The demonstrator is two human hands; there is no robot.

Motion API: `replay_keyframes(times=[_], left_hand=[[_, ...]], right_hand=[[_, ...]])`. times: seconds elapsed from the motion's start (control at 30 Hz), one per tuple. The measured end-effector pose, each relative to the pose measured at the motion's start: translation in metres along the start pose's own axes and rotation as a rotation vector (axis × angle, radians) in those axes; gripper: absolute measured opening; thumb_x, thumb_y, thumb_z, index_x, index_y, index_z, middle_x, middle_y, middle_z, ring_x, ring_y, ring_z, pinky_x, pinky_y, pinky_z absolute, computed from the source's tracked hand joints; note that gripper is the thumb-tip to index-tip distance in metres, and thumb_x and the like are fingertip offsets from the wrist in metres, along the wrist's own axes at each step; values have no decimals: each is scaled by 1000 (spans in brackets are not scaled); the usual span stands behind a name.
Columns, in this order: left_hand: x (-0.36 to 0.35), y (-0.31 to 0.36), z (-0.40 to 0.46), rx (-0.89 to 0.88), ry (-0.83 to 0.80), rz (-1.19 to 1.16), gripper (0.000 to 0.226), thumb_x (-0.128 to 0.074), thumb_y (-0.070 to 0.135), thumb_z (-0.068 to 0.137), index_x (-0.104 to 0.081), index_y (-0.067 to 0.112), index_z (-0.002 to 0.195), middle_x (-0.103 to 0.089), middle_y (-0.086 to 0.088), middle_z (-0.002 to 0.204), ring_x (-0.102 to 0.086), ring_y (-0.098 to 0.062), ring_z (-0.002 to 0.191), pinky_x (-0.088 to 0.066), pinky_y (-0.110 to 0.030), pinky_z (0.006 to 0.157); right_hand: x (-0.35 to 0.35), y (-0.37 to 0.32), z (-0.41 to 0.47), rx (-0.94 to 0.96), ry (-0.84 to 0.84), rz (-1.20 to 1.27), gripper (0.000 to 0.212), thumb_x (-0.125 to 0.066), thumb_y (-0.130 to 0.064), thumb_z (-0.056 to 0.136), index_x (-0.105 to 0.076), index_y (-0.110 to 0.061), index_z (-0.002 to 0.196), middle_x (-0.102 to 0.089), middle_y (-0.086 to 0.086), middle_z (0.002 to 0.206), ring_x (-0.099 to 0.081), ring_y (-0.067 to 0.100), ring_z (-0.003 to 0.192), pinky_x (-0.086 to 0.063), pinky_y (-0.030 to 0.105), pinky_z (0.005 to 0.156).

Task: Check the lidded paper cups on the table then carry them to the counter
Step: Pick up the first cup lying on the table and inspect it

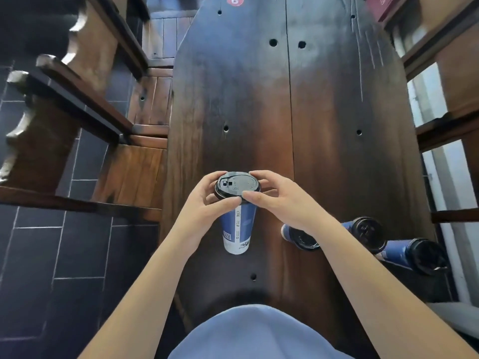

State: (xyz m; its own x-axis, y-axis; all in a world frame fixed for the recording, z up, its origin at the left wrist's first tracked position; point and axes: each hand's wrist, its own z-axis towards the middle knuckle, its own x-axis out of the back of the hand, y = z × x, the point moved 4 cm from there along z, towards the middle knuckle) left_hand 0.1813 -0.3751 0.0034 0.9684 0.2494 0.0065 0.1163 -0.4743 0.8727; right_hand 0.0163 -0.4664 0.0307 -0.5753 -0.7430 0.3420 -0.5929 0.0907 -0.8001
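Note:
A tall blue and white paper cup (238, 229) with a black lid (237, 183) is held up over the dark wooden table (259, 99). My left hand (207, 200) grips the cup just under the lid, fingers curled round the rim. My right hand (277, 195) pinches the lid's right edge between thumb and fingers. Three more blue cups with black lids stand on the table to the right: one (300, 237) partly behind my right forearm, one (366, 230) beyond it, one (417, 255) near the table's right edge.
A wooden bench and chair backs (85, 81) line the left side over dark floor tiles (64, 255). A wooden frame with white panels (440, 151) runs along the right. A red round sticker (235, 0) sits at the table's far end.

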Motion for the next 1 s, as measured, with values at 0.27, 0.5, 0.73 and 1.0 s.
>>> replay_keyframes(times=[0.27, 0.5, 0.73, 1.0], left_hand=[[12, -49, 27, 122, -42, 126, 55, -85, 30, 83, -61, 34, 132, -71, 15, 124, -66, -11, 116, -58, -32, 95], [23, -69, 23, -31, 7, 328, 70, -88, 24, 83, -53, 32, 142, -61, 19, 136, -60, -3, 122, -51, -13, 95], [25, -86, 8, -130, 67, 392, 72, -87, 17, 84, -52, 28, 147, -59, 12, 146, -56, -10, 134, -46, -25, 112], [21, -113, 0, -70, 107, 418, 73, -87, 18, 84, -51, 28, 148, -59, 10, 148, -54, -6, 133, -46, -26, 112]], right_hand=[[-30, 44, 30, -124, -66, -45, 51, -69, -43, 94, -51, -31, 141, -63, -15, 129, -60, 6, 116, -47, 14, 83], [-55, 62, 39, -65, -49, -15, 75, -78, -20, 91, -39, -21, 156, -56, -16, 138, -54, -2, 123, -41, 3, 99], [-76, 74, 32, 14, -26, -124, 79, -76, -15, 92, -33, -20, 158, -49, -6, 156, -47, 9, 141, -37, 22, 117], [-89, 86, 25, -17, -28, -199, 74, -72, -18, 95, -33, -24, 157, -46, -4, 158, -44, 16, 145, -35, 31, 118]])
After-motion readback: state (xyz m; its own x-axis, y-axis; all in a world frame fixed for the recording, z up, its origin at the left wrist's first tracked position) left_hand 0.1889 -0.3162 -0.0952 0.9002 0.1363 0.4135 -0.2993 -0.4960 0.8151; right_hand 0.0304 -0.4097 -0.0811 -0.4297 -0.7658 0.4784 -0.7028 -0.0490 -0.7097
